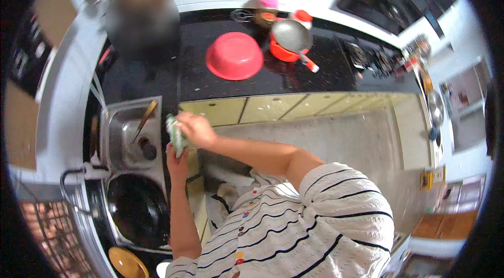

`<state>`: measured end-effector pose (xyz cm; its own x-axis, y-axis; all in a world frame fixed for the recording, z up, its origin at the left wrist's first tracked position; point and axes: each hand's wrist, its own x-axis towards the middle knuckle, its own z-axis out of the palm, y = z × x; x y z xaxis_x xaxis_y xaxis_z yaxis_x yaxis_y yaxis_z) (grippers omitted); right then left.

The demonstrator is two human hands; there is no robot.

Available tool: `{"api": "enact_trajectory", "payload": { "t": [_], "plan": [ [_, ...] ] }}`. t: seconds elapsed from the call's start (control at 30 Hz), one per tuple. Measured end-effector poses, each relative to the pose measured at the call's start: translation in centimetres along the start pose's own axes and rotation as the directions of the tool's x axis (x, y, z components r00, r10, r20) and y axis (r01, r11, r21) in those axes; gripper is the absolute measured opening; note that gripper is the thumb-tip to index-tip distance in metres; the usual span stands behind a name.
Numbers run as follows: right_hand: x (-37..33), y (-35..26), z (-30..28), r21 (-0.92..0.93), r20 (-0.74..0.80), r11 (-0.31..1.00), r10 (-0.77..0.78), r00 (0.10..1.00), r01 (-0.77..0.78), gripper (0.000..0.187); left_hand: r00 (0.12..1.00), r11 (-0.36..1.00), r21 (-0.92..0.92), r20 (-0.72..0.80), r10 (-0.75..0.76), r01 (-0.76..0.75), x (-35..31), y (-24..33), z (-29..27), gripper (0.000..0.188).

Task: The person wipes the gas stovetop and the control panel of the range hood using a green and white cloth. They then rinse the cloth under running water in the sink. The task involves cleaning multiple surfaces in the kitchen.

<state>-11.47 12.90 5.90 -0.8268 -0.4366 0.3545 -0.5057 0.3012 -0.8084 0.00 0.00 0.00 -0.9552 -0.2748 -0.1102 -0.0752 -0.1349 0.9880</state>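
Between both hands is a small green and white bundle (177, 136) with a shiny, plastic-like surface; its exact kind is too blurred to make out. My right hand (196, 130) is closed on its upper part. From below, my left hand (177, 158) grips its lower end. The bundle is held beside the right edge of a steel sink (118, 136). A long utensil with a wooden handle (149, 111) leans in the upper basin, near the dark drain (147, 149). A black wok (135, 210) fills the lower basin.
On the black counter (194, 86) stand an upturned pink basin (234, 56), a grey pan (291, 35) on a red bowl (283, 53), and lidded jars (266, 10). A black-hosed faucet (68, 173) curves left of the sink. Cream cabinets (262, 107) run under the counter.
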Motion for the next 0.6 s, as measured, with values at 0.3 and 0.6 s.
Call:
{"api": "enact_trajectory", "payload": {
  "t": [0.3,0.6],
  "plan": [
    [-15.6,13.8,-33.6,0.027,-0.662,0.882,0.369,0.653,-0.471,0.021,0.849,0.993,0.12,0.522,-0.077,0.016,5.9,-1.8,36.3,0.029],
    [-29.1,29.4,-53.7,0.314,-0.728,0.809,0.541,0.421,-0.497,0.018,0.657,0.971,0.212,0.749,-0.086,-0.114,10.1,-10.3,68.8,0.019]
  ]
}}
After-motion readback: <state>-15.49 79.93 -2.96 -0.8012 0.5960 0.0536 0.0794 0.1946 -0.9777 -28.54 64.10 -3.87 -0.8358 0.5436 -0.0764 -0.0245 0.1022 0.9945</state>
